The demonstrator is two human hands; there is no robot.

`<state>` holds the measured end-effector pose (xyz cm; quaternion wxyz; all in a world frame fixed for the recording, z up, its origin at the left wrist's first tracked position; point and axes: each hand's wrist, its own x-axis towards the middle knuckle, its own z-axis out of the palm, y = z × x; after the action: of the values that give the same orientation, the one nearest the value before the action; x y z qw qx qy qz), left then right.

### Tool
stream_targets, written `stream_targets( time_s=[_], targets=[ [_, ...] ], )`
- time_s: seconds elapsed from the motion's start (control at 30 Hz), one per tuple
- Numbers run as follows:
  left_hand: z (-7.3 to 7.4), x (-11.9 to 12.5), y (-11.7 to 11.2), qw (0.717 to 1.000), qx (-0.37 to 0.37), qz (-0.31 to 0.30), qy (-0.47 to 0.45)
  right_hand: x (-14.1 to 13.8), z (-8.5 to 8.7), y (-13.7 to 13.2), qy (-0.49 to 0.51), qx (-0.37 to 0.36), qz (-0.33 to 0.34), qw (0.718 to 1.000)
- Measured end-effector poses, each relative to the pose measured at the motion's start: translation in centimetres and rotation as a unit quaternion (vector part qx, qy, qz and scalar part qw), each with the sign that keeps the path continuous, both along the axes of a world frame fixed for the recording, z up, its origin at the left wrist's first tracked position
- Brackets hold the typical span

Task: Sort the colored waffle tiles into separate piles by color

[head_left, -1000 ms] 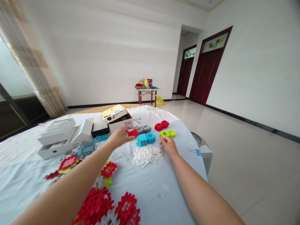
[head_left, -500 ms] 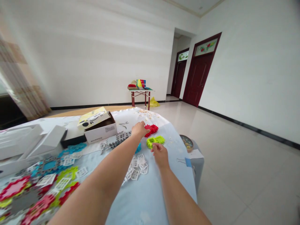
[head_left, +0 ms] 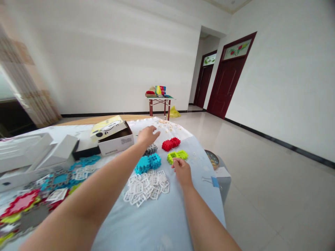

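My left hand (head_left: 148,136) is open, fingers spread, holding nothing, just above a grey lattice block (head_left: 150,150). Nearest it lie a cyan block (head_left: 148,164) and a red block (head_left: 171,143) of interlocking plastic pieces. My right hand (head_left: 181,171) has its curled fingertips against the near edge of a lime green block (head_left: 177,157). A loose heap of white lattice pieces (head_left: 146,188) lies just left of that hand. All of these rest on a pale blue bed cover (head_left: 157,223).
An open cardboard box (head_left: 116,139) and white boxes (head_left: 31,153) stand left, beside flat red and grey pieces (head_left: 21,205). Past the cover's right edge are a round clock (head_left: 211,158) and a grey bin (head_left: 222,184). A small table (head_left: 159,101) stands far off.
My left hand no longer holds the small red piece, and the red block looks larger. That hand has drawn back left from the red block. The view has swung slightly.
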<state>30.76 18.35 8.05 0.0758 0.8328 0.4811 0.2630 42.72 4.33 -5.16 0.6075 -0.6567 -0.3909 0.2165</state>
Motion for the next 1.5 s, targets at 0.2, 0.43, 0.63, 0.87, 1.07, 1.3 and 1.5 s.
stream_targets(
  time_s=[0.2, 0.43, 0.63, 0.87, 1.07, 1.3, 1.5],
  targets=[
    [1.8, -15.0, -4.0, 0.997, 0.053, 0.004, -0.06, 0.0, 0.2, -0.5, -0.036, -0.015, 0.005, 0.999],
    [-3.6, -33.7, -7.5, 0.97, 0.005, 0.236, -0.064, 0.2, -0.1, -0.5, -0.055, -0.029, 0.024, 0.998],
    [-8.1, -39.2, -7.2, 0.963, -0.03, 0.262, -0.062, 0.3, -0.6, -0.6, -0.059, -0.034, 0.031, 0.997],
    [-9.7, -37.2, -7.0, 0.976, -0.079, 0.2, -0.045, 0.3, -0.9, -0.6, -0.053, -0.023, 0.03, 0.998],
    [-8.9, -34.7, -8.3, 0.987, -0.103, 0.101, -0.077, 0.2, -0.7, -0.9, -0.054, -0.038, 0.034, 0.997],
    [-5.2, -31.8, -6.0, 0.983, -0.049, 0.173, 0.03, 0.0, -0.3, -1.0, -0.058, -0.049, 0.033, 0.997],
    [-4.3, -26.5, 0.4, 0.985, -0.07, 0.087, 0.129, -0.2, -0.2, -1.1, -0.065, -0.05, 0.041, 0.996]
  ],
)
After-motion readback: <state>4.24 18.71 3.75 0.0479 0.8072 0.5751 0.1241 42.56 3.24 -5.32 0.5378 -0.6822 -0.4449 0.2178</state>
